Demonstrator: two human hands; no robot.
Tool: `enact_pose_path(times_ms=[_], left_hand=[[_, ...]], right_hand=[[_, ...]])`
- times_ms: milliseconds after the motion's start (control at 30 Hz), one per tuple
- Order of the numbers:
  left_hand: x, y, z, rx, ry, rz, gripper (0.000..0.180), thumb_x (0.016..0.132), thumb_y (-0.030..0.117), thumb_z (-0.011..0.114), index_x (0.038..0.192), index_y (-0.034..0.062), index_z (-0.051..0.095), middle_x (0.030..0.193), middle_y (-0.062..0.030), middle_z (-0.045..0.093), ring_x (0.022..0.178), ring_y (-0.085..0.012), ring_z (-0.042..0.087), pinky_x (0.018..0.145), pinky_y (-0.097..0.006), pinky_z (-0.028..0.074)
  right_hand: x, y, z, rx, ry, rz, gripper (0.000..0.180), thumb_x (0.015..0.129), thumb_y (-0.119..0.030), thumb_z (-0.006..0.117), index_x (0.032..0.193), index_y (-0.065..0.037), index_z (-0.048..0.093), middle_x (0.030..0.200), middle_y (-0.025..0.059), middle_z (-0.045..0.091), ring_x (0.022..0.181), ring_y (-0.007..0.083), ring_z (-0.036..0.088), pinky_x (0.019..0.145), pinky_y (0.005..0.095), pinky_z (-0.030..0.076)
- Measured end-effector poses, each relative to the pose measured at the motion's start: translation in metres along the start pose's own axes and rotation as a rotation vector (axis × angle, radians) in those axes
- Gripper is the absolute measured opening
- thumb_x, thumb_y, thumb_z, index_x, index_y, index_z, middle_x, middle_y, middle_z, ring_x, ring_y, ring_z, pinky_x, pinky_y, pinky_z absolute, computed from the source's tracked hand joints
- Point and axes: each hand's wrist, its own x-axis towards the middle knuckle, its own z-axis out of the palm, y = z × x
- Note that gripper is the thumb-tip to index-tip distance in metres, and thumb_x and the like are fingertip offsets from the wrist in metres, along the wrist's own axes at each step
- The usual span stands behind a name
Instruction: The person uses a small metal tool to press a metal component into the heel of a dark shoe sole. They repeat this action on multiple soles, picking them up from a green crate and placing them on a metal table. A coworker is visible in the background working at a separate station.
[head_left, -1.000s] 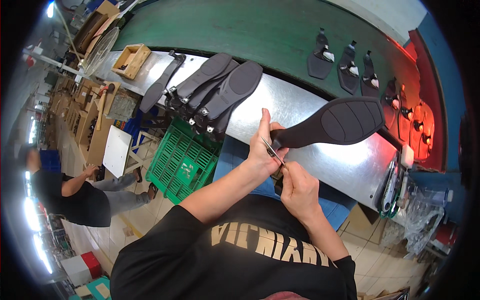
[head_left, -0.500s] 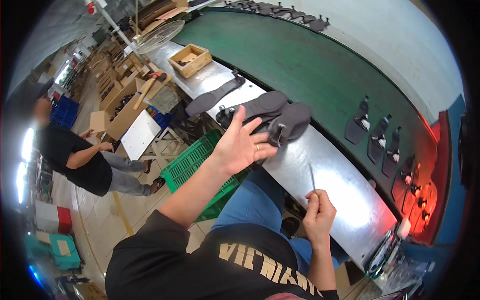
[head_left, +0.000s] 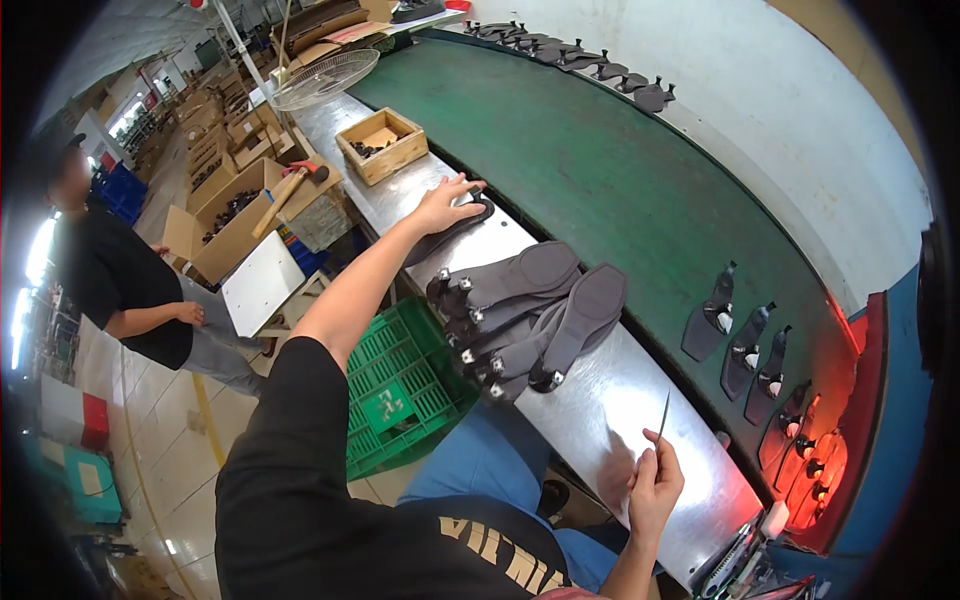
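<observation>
My left hand point(head_left: 447, 208) reaches over the strap end of a single dark grey sandal sole point(head_left: 440, 242) on the metal bench. Its fingers and thumb are apart around the small black post there; whether they touch it I cannot tell. In my right hand point(head_left: 655, 485), near the bench's front edge, a thin pointed metal rod point(head_left: 664, 412) is pinched, point upward. Between the hands lies a pile of dark grey sandals point(head_left: 535, 315), several of them overlapping, with black fittings and shiny metal bits toward me.
A green conveyor belt point(head_left: 600, 170) runs behind the metal bench point(head_left: 640, 400), carrying sandals toward a red-lit opening point(head_left: 820, 460). A wooden box point(head_left: 385, 150) of small dark parts stands beyond my left hand. Below are a green crate point(head_left: 400, 390) and, farther left, a standing person point(head_left: 130, 280).
My left hand has moved from in front of the pile, palm showing, to the single sole farther left. My right hand still holds the rod. Sandals on the belt have shifted slightly in view.
</observation>
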Motion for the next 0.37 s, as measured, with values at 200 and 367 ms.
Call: enact_pose_path(times_ms=[200, 367], left_hand=[[0.007, 0.003, -0.010, -0.383, 0.160, 0.128, 0.024, 0.089, 0.015, 0.069, 0.107, -0.0013, 0.068, 0.097, -0.0012, 0.069, 0.087, -0.0071, 0.062, 0.079, -0.022, 0.050], [-0.033, 0.055, -0.133, -0.502, 0.482, 0.349, 0.022, 0.086, 0.019, 0.073, 0.107, 0.0108, 0.073, 0.090, -0.0046, 0.071, 0.083, -0.0143, 0.065, 0.078, -0.029, 0.053]], right_hand=[[0.001, 0.010, -0.011, 0.073, 0.014, 0.090, 0.023, 0.097, -0.007, 0.049, 0.113, 0.002, 0.063, 0.065, -0.0019, 0.050, 0.051, 0.0028, 0.043, 0.048, 0.0175, 0.035], [0.004, -0.015, -0.002, 0.180, -0.121, -0.006, 0.021, 0.099, -0.013, 0.050, 0.113, 0.000, 0.060, 0.076, 0.0034, 0.056, 0.047, 0.0036, 0.045, 0.041, 0.0167, 0.035]])
